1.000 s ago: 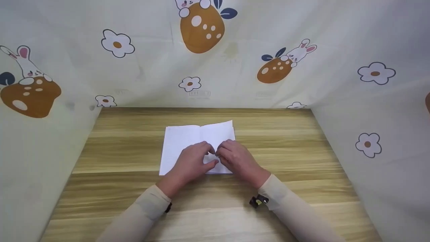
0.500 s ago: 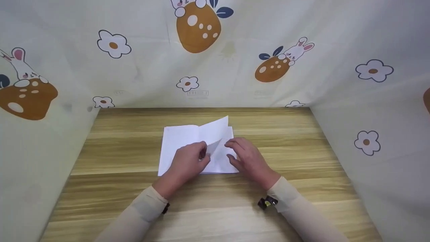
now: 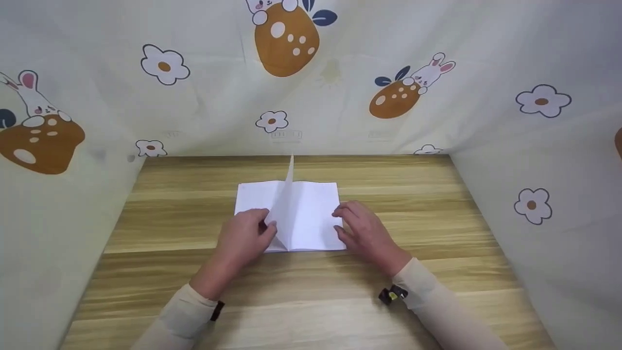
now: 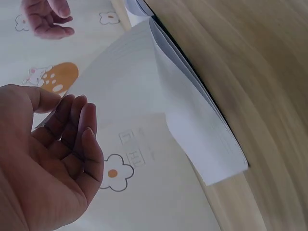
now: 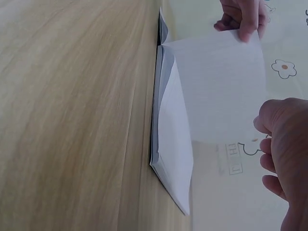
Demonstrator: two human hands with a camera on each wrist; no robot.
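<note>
An open notebook (image 3: 316, 216) with white pages lies on the wooden table. One page (image 3: 285, 199) stands nearly upright along the spine, its far corner tipped up. My left hand (image 3: 243, 238) pinches the near outer part of that page between thumb and fingers; the right wrist view shows the thumb (image 5: 248, 34) over the edge of the lifted page (image 5: 221, 91). In the head view, my right hand (image 3: 367, 236) is at the notebook's right edge, fingers loosely bent and holding nothing. Part of the left-hand page is hidden behind my left hand.
The wood-grain table (image 3: 418, 194) spreads around the notebook. Pale cloth (image 3: 209, 116) printed with rabbits, fruit and flowers hangs at the back and on both sides. A small black device (image 3: 392, 294) sits at the right cuff.
My left hand has moved left with the page, which has swung up from the right side to near upright. My right hand has let go and shifted right, off the page's edge.
</note>
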